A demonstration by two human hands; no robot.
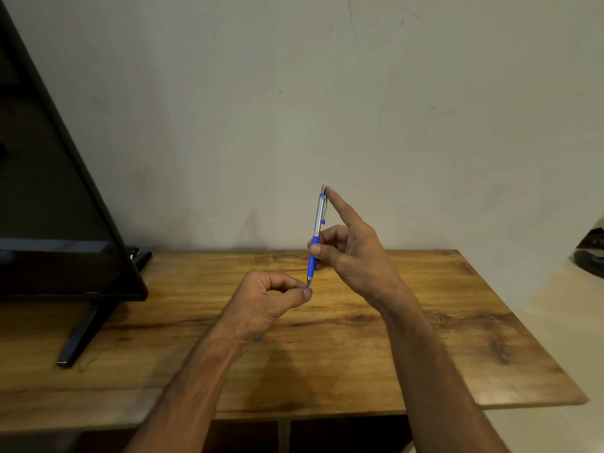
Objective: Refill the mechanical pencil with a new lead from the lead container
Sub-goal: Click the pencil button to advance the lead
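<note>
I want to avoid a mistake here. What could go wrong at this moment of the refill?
The left hand pinches right at the tip of the pencil; any lead there is too thin to see and could snap if pushed at an angle. The right hand holds the pencil by few fingers above the table, index on the top button, so it might slip.

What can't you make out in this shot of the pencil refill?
- Lead: too thin to see at the pencil tip, where the left hand pinches; head view.
- Lead container: not in view.
- TV: cut off by the left edge.
- Dark object: cut off by the right edge, unidentifiable.
</note>
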